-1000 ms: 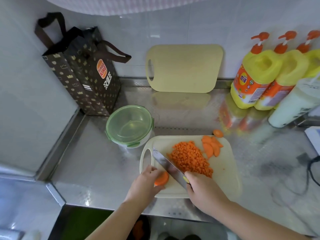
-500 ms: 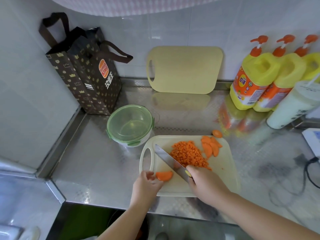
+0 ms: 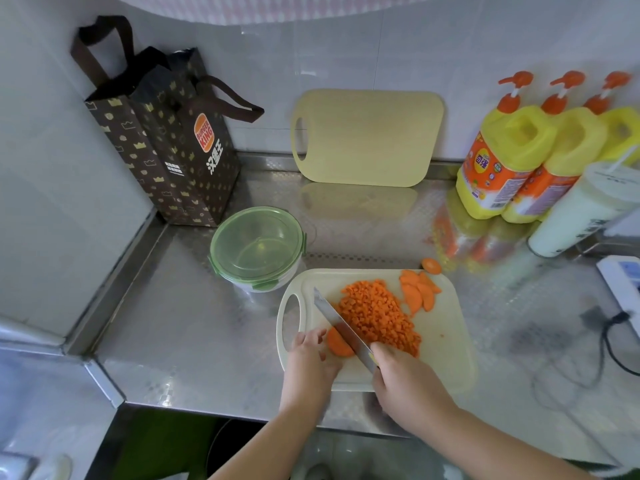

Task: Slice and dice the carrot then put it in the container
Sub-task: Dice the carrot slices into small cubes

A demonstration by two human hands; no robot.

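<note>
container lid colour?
Translucent green, with green clips at the rim; the container lid shows clearly in the head view, left of the cutting board.

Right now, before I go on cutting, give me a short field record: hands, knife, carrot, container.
left hand: holds the carrot piece with its fingertips on the cutting board
right hand: grips the knife, blade across the carrot piece
diced carrot: pile mid-board, right of the blade
carrot slices: uncut, at the board's far right corner
stray slice: on the counter, just off the board
container: beyond the board's handle end, green lid on, looks empty
</note>
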